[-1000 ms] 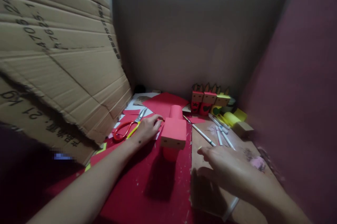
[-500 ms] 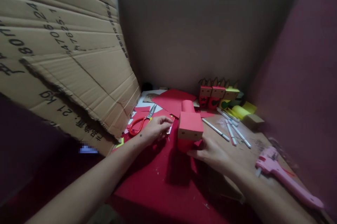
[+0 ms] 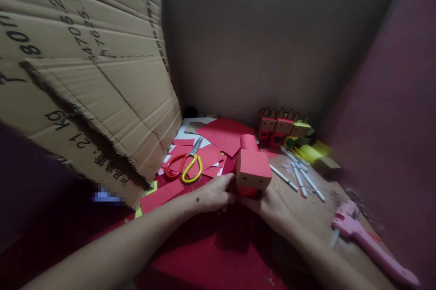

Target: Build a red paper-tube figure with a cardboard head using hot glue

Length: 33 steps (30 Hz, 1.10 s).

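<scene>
A box-shaped paper figure (image 3: 254,169) with a red top, a brown front with two dark dots and a red lower part stands near the middle. My right hand (image 3: 274,206) grips its lower right side, fingers partly hidden behind it. At its lower left, my left hand (image 3: 220,191) has its fingers curled against the red lower part. Just behind the figure is a red paper roll (image 3: 249,143). Scissors (image 3: 184,167) with one red and one yellow handle lie left of it among red paper pieces (image 3: 211,156).
Several similar figures (image 3: 284,125) stand at the back right, beside yellow paper (image 3: 318,150). Markers (image 3: 301,176) lie on the brown board, and a pink glue gun (image 3: 357,228) is at the right. A large cardboard sheet (image 3: 112,76) leans on the left.
My left hand has moved right and down to the figure, uncovering the scissors' yellow handle and more red paper. The figure and my right hand sit slightly further right and lower in view.
</scene>
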Tool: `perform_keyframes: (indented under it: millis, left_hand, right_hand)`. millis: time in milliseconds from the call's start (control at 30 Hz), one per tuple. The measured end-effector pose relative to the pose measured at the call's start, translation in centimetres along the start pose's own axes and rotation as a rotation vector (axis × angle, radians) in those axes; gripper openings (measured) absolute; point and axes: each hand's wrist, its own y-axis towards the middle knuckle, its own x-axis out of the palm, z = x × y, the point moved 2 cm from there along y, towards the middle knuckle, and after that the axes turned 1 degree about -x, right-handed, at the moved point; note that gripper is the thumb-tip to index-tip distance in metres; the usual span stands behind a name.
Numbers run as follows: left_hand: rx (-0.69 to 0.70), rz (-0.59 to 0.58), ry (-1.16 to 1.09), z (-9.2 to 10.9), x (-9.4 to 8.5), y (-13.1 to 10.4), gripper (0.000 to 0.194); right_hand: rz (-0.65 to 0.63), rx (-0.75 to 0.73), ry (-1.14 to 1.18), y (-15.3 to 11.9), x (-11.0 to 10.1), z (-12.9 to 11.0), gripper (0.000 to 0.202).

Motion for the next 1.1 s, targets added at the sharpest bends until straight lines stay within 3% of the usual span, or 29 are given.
perform_keyframes:
  millis: [300, 600, 833, 1100]
  left_hand:
    - [0.091, 0.045, 0.179, 1.7, 0.1, 1.5, 0.041]
    - [0.105, 0.113, 0.256, 0.7, 0.8, 2.2, 0.039]
    - [0.119, 0.167, 0.308, 0.7, 0.9, 2.0, 0.036]
    - [0.144, 0.183, 0.320, 0.3, 0.9, 2.0, 0.038]
  right_hand:
    - [0.097, -0.052, -0.061, 0.6, -1.6, -0.2, 0.028]
    - [0.075, 0.019, 0.025, 0.9, -1.8, 1.8, 0.037]
    - [0.135, 0.012, 0.006, 0.4, -1.3, 1.9, 0.026]
    - [0.070, 0.087, -0.054, 0.2, -1.1, 2.1, 0.027]
